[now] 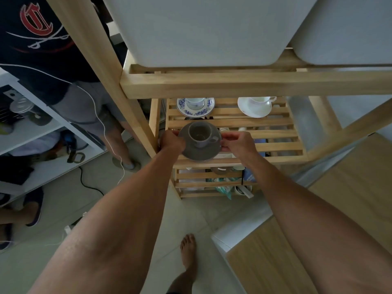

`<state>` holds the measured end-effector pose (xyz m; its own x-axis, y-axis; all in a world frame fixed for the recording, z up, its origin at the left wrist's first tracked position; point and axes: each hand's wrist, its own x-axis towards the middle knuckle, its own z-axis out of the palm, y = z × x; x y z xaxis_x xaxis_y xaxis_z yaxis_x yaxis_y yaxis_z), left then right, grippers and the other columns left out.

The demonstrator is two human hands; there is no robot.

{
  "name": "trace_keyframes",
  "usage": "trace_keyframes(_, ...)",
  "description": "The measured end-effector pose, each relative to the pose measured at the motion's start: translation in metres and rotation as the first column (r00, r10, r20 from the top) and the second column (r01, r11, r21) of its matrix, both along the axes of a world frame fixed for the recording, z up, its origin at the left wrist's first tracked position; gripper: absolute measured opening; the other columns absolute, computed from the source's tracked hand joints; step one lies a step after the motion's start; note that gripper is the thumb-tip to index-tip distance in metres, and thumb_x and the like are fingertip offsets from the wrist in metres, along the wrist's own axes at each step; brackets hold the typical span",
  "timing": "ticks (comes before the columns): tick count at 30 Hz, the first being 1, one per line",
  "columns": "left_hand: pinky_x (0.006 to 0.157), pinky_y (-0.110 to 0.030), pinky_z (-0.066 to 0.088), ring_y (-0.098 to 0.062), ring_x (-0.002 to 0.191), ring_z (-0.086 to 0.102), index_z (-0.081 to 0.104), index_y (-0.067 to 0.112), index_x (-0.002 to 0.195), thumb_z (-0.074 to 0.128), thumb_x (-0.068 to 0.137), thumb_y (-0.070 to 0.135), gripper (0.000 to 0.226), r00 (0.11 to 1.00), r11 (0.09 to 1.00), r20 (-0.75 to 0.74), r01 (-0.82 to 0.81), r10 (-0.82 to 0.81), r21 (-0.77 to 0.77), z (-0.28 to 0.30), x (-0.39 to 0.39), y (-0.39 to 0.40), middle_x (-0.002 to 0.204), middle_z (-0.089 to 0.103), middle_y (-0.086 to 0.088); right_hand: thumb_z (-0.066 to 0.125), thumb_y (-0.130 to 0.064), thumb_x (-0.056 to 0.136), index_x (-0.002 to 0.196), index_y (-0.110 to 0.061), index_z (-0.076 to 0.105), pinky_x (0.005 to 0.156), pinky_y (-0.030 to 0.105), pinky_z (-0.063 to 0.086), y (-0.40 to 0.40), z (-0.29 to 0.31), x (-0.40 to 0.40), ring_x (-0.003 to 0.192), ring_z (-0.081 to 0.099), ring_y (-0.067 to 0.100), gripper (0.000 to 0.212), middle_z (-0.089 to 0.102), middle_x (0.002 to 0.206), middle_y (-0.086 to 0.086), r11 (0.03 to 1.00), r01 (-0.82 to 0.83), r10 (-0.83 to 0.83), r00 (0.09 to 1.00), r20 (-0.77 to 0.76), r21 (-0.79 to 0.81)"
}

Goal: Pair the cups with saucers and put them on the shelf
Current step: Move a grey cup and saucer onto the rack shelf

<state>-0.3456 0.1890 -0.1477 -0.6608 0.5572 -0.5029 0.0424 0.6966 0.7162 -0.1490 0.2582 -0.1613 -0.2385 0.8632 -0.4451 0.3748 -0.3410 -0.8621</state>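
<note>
A grey cup point(200, 133) stands upright on a grey saucer point(196, 153), over the front left of the slatted wooden shelf point(275, 134). My left hand point(171, 141) grips the saucer's left rim and my right hand point(237, 143) grips its right rim. Whether the saucer touches the slats cannot be told. At the back of the same shelf sit a white cup on a blue-patterned saucer point(195, 106) and a white cup on a white saucer point(255, 106).
Two white bins point(201, 28) rest on the upper shelf rail point(254, 83). Lower shelves hold assorted items point(224, 187). Another person point(70, 81) stands at the left beside a white rack point(38, 124). A wooden tabletop point(275, 262) lies at the lower right. Cables cross the floor.
</note>
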Motion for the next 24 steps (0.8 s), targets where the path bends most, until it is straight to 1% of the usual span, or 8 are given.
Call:
trace_keyframes(6,0.104,-0.037,0.046,-0.031,0.126,0.057,0.054,0.011,0.139,0.058,0.096,0.003,0.044,0.994,0.998,-0.089,0.056,-0.060,-0.040,0.010,0.008,-0.010,0.133,0.061,-0.012,0.081,-0.004,0.083,0.110,-0.011,0.076,0.083,0.037,0.064,-0.007,0.007,0.011,0.092,0.077,0.021,0.028,0.078,0.102,0.007,0.999,0.051,-0.052,0.999,0.007,0.007)
trace_keyframes(9,0.101,-0.039,0.050,-0.026,0.114,0.060,0.056,0.014,0.133,0.063,0.093,0.009,0.041,0.988,0.996,-0.132,0.084,-0.084,-0.011,0.017,0.014,-0.021,0.123,0.064,-0.005,0.080,-0.011,0.085,0.107,-0.016,0.078,0.080,0.034,0.065,-0.013,0.012,0.026,0.087,0.077,0.019,0.023,0.079,0.099,0.006,0.996,0.089,-0.091,0.994,0.057,0.027)
trace_keyframes(11,0.098,-0.037,0.051,-0.022,0.105,0.059,0.057,0.015,0.132,0.062,0.094,0.012,0.038,0.983,0.995,-0.156,0.097,-0.093,0.020,0.029,0.022,-0.030,0.111,0.060,0.000,0.079,-0.012,0.087,0.109,-0.012,0.079,0.078,0.032,0.065,-0.020,0.022,0.042,0.084,0.077,0.019,0.022,0.079,0.098,0.008,0.994,0.102,-0.105,0.993,0.059,0.044)
trace_keyframes(13,0.097,-0.039,0.054,-0.023,0.103,0.062,0.057,0.016,0.133,0.057,0.096,0.013,0.038,0.975,0.992,-0.201,0.108,-0.094,0.060,0.046,0.031,-0.041,0.109,0.061,0.001,0.077,-0.011,0.089,0.109,-0.008,0.078,0.074,0.028,0.064,-0.029,0.036,0.062,0.079,0.076,0.018,0.020,0.078,0.095,0.009,0.993,0.101,-0.104,0.993,0.060,0.060)
trace_keyframes(16,0.090,-0.042,0.059,-0.022,0.099,0.066,0.057,0.019,0.134,0.052,0.098,0.012,0.037,0.971,0.985,-0.236,0.065,-0.027,0.158,0.075,0.051,-0.061,0.115,0.064,-0.002,0.077,-0.011,0.088,0.108,-0.007,0.076,0.067,0.025,0.064,-0.048,0.062,0.100,0.074,0.075,0.017,0.020,0.077,0.091,0.009,0.995,0.073,-0.077,0.995,0.065,0.069)
trace_keyframes(19,0.085,-0.036,0.058,-0.021,0.098,0.064,0.064,0.021,0.124,0.053,0.097,0.016,0.030,0.968,0.965,-0.251,0.063,0.003,0.256,0.102,0.084,-0.080,0.109,0.064,0.000,0.077,-0.008,0.088,0.104,-0.004,0.076,0.071,0.032,0.065,-0.072,0.092,0.152,0.076,0.074,0.021,0.017,0.076,0.090,0.012,0.996,0.041,-0.048,0.996,0.081,0.083)
trace_keyframes(22,0.077,-0.028,0.048,-0.020,0.095,0.064,0.069,0.018,0.117,0.052,0.095,0.019,0.028,0.946,0.945,-0.311,0.182,-0.093,0.271,0.126,0.134,-0.094,0.102,0.067,-0.001,0.076,-0.005,0.088,0.102,-0.006,0.075,0.075,0.037,0.065,-0.104,0.120,0.216,0.073,0.073,0.022,0.014,0.076,0.091,0.016,0.990,0.086,-0.095,0.992,0.080,0.110)
trace_keyframes(24,0.081,-0.029,0.052,-0.018,0.093,0.064,0.068,0.022,0.118,0.054,0.092,0.019,0.030,0.953,0.916,-0.239,0.256,-0.185,0.309,0.138,0.175,-0.100,0.104,0.068,0.001,0.071,-0.002,0.091,0.110,0.000,0.071,0.068,0.032,0.065,-0.127,0.135,0.263,0.067,0.068,0.020,0.020,0.072,0.086,0.013,0.982,0.138,-0.149,0.986,0.079,0.127)
